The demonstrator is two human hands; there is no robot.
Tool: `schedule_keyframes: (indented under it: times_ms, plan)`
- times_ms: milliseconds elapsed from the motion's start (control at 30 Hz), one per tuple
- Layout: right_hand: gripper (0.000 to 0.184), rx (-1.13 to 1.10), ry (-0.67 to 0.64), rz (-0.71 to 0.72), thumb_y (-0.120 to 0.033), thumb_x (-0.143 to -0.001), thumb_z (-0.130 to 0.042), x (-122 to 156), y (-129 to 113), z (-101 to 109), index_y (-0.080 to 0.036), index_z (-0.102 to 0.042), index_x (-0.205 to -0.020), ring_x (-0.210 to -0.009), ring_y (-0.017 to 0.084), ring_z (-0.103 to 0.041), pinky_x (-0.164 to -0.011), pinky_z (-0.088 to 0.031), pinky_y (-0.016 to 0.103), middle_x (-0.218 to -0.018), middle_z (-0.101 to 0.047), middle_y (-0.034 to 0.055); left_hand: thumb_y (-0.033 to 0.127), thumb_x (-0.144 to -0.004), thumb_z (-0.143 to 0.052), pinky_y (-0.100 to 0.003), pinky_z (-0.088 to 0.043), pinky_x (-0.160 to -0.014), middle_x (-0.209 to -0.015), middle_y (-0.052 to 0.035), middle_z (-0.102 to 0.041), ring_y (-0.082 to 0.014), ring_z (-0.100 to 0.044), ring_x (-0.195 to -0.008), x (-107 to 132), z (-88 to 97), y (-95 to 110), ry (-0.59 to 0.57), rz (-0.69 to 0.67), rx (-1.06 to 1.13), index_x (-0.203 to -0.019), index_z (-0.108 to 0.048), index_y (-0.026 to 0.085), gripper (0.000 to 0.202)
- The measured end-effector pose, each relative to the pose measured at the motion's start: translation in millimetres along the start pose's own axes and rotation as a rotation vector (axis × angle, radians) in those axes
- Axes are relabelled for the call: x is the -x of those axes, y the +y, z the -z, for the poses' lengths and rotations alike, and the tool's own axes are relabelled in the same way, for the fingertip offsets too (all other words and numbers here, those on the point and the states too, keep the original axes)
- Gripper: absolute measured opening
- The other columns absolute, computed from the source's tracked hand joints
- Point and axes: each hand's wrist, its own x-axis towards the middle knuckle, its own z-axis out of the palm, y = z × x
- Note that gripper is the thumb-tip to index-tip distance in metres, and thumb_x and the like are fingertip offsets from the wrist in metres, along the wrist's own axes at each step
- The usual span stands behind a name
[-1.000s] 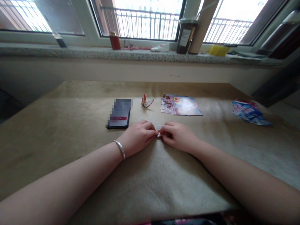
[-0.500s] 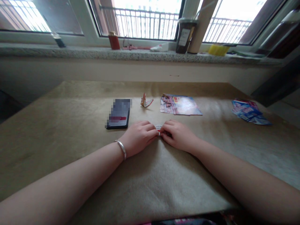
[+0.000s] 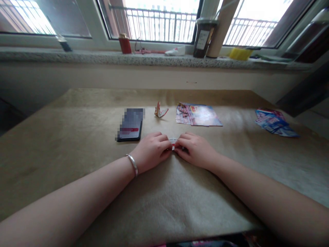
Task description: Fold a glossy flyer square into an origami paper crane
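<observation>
A small piece of white and red paper lies low over the table, mostly hidden by my fingers. From the left, my left hand pinches its edge; a silver bangle circles that wrist. My right hand grips the other side with thumb and fingers, the two hands nearly touching. Beyond them stands a folded paper figure, red and white with its tips upright. A dark phone lies flat near my left hand. Printed sheets in pink and pale blue lie behind my right hand.
Blue and pink wrappers or cards lie fanned at the table's right. The brown-covered table meets a wall below a granite windowsill. On the sill are a red bottle, a dark lidded container and a yellow object.
My fingertips have spread slightly apart, so a little more of the white and red paper shows between them. The other objects stay where they were.
</observation>
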Motion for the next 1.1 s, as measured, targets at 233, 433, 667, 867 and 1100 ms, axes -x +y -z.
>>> schedule_keyframes:
  times_ms: [233,433,667,867,1100]
  plan:
    - [0.016,-0.034,-0.006,-0.081,-0.029,-0.084,-0.052,-1.8,2.2,-2.0,-0.017,-0.059,-0.077,-0.077,0.017,-0.051,-0.069,-0.037,0.028,-0.076,-0.060,0.0046,0.028,-0.090,-0.046,-0.028,-0.043,-0.068,-0.078,-0.0053,-0.059,-0.0164,-0.050,-0.074,-1.3,-2.0,-0.4,-0.012,0.032,0.019,-0.078,-0.060,0.015,0.023]
    - [0.018,-0.089,-0.015,-0.127,-0.029,-0.085,-0.052,-3.6,3.4,-5.1,-0.017,-0.058,-0.074,-0.076,0.016,-0.050,-0.068,-0.037,0.027,-0.074,-0.060,0.0039,0.030,-0.089,-0.048,-0.029,-0.044,-0.071,-0.080,-0.0056,-0.059,-0.0175,-0.051,-0.077,-2.3,-5.4,-1.4,-0.051,0.116,0.072,-0.078,-0.060,0.015,0.022]
    - [0.018,-0.053,-0.019,-0.131,-0.029,-0.085,-0.052,-3.4,2.9,-3.3,-0.017,-0.059,-0.075,-0.077,0.017,-0.051,-0.070,-0.037,0.028,-0.074,-0.061,0.0047,0.027,-0.088,-0.050,-0.030,-0.044,-0.073,-0.079,-0.0050,-0.059,-0.0185,-0.053,-0.079,-3.5,-5.3,-1.4,-0.078,0.168,0.090,-0.079,-0.060,0.014,0.018]
    - [0.017,-0.019,-0.013,-0.138,-0.029,-0.084,-0.053,-4.0,3.0,-3.4,-0.017,-0.059,-0.074,-0.076,0.017,-0.051,-0.070,-0.037,0.028,-0.074,-0.062,0.0045,0.026,-0.086,-0.051,-0.030,-0.043,-0.071,-0.077,-0.0046,-0.058,-0.0184,-0.053,-0.077,-3.8,-5.6,-0.6,-0.069,0.168,0.082,-0.077,-0.058,0.015,0.016]
    - [0.016,-0.010,-0.022,-0.163,-0.030,-0.082,-0.055,-5.1,2.2,-3.1,-0.018,-0.059,-0.073,-0.075,0.017,-0.052,-0.069,-0.036,0.028,-0.073,-0.062,0.0041,0.026,-0.082,-0.054,-0.028,-0.042,-0.068,-0.078,-0.0023,-0.059,-0.0172,-0.052,-0.075,-1.1,-7.1,-2.3,-0.039,0.215,0.156,-0.088,-0.054,0.017,0.011]
